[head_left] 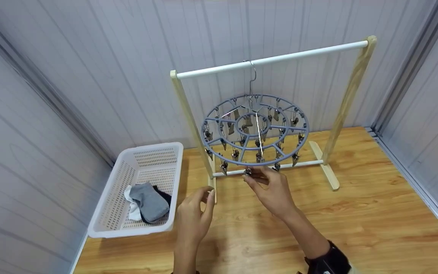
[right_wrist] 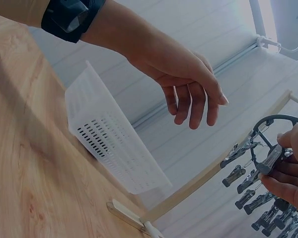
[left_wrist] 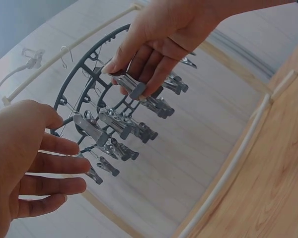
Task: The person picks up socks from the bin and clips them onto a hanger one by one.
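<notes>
The right hand's point(head_left: 274, 192) fingers point(left_wrist: 120, 64) pinch a metal clip point(left_wrist: 131, 87) on the near rim of the round grey clip hanger point(head_left: 255, 131), best squeezed squarely at its tail so it opens cleanly, while the left hand point(head_left: 193, 217) hovers near-left, fingers loosely spread, holding nothing.

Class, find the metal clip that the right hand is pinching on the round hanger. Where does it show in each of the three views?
Head: the clip hangs at the near rim of the round hanger, centre.
Left wrist: upper middle, between the right hand's fingers.
Right wrist: far right edge.
Shared landmark: the wooden rack.
</notes>
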`<state>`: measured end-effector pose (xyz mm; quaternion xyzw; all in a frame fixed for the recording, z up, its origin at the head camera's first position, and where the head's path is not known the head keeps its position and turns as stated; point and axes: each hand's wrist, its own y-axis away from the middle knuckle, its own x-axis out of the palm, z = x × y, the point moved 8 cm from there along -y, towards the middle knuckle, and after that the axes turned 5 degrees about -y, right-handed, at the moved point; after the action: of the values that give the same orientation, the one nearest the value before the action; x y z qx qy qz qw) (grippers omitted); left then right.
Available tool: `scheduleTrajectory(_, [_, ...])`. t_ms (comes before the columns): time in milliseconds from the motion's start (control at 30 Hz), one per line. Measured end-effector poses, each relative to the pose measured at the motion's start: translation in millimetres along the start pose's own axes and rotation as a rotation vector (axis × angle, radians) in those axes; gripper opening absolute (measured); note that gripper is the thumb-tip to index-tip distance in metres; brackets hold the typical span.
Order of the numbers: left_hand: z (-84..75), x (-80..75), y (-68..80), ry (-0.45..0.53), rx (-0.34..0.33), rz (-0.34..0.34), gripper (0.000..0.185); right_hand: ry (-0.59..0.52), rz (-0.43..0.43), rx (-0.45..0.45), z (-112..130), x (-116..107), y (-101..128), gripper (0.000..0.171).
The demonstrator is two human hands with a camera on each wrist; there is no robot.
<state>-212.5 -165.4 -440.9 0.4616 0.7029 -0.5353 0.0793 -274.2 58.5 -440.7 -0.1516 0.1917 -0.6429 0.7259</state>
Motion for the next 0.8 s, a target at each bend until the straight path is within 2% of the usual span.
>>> scheduleTrajectory(233, [2.9, 0.0, -0.4, -0.008, -0.02, 0.015, 0.012, -0.018, 0.01, -0.017, 4, 2, 1, 0.025])
scheduleTrajectory(800, [6.6, 4.8, 0.1, 0.013, -0.034, 0.047, 0.014, -0.09, 0.017, 0.039, 7, -15, 8, 0.029])
